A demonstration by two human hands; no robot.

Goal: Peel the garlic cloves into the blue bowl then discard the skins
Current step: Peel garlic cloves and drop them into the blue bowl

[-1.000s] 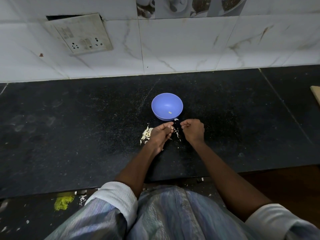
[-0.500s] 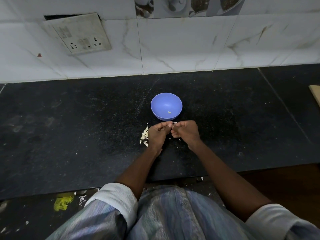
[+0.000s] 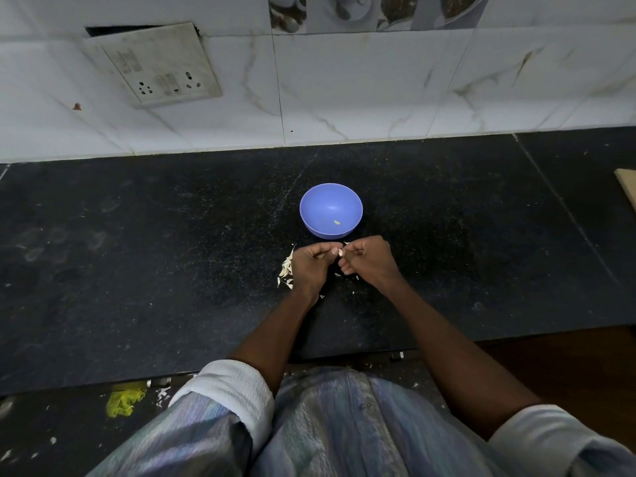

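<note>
The blue bowl (image 3: 311,210) stands on the black counter with one peeled clove (image 3: 336,222) inside. Just in front of it my left hand (image 3: 309,268) and my right hand (image 3: 368,259) meet fingertip to fingertip, both with curled fingers pinching a small pale garlic clove (image 3: 340,252) between them. A heap of pale garlic skins (image 3: 285,270) lies on the counter at the left side of my left hand. A few skin flakes (image 3: 354,277) lie under and behind my hands.
The black counter (image 3: 137,253) ends at a white tiled wall with a socket plate (image 3: 155,67). A wooden board edge (image 3: 628,191) shows at the far right. On the floor at the lower left lies a yellow scrap (image 3: 122,402).
My hands came together from slightly apart and now pinch the clove between them, a little nearer the bowl. The bowl and the skin heap have not moved.
</note>
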